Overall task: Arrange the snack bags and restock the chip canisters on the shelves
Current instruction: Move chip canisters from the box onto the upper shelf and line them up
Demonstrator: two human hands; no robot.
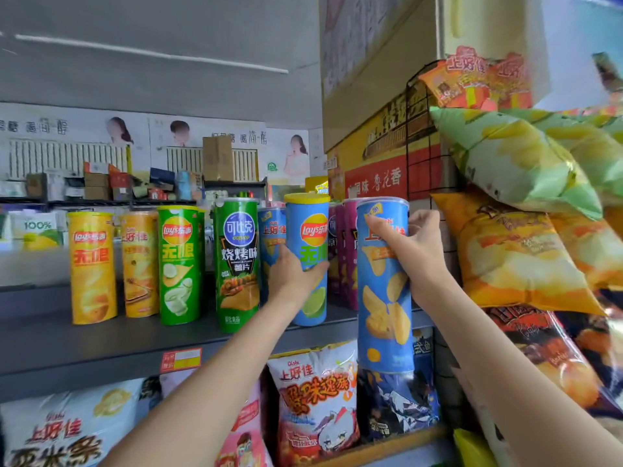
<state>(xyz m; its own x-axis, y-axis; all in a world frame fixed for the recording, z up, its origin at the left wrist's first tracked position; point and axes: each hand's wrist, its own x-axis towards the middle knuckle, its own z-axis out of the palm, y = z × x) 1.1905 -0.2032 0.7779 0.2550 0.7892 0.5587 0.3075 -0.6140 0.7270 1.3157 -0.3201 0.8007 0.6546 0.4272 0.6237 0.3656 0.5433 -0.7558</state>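
My left hand (292, 274) grips a blue Lay's canister (312, 241) with a yellow lid that stands on the dark shelf (101, 345). In front of the shelf edge, my right hand (418, 251) holds up a blue Oishi canister (384, 315), its base below shelf level. To the left stand a green Copico canister (237, 264), a green Lay's canister (178, 264) and two yellow canisters (91, 267). Another blue canister (269, 237) and purple ones (349, 257) stand behind.
Snack bags fill the lower shelf, among them a white and red Oishi bag (313, 399) and a dark blue bag (397, 406). Orange (512, 257) and green (519, 163) chip bags hang on a wire rack at right. Cardboard boxes (377, 79) sit above.
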